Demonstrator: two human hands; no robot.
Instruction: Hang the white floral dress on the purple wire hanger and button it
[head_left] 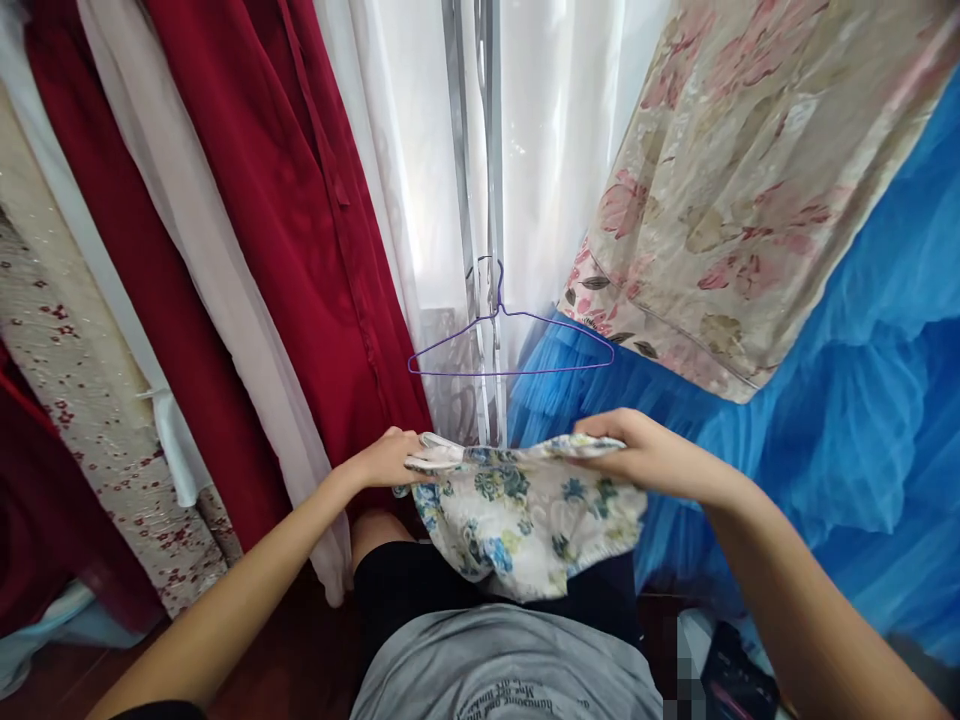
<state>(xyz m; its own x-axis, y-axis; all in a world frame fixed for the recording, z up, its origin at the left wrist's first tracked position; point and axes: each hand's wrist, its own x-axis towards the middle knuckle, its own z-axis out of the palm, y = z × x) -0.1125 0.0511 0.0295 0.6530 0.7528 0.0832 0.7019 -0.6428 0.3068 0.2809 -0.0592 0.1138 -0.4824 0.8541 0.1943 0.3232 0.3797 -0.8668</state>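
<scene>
A white garment with a blue and yellow flower print [517,510] is stretched between my two hands in front of my lap; its exact kind is hard to tell. My left hand [390,458] grips its upper left corner, fingers closed on the edge. At the upper right corner, my right hand [637,450] pinches the cloth, thumb on the near side. The lower part hangs loose and is slightly blurred. Just beyond the garment, a thin purple wire hanger [510,372] hangs bare from a metal stand.
Metal poles [491,150] rise in the middle before a white curtain [555,130]. Long red dresses [262,200] and a pale pink cloth [180,200] hang at left. A floral cloth [720,220] and blue tulle [840,420] hang at right. A dark item [739,670] lies low at right.
</scene>
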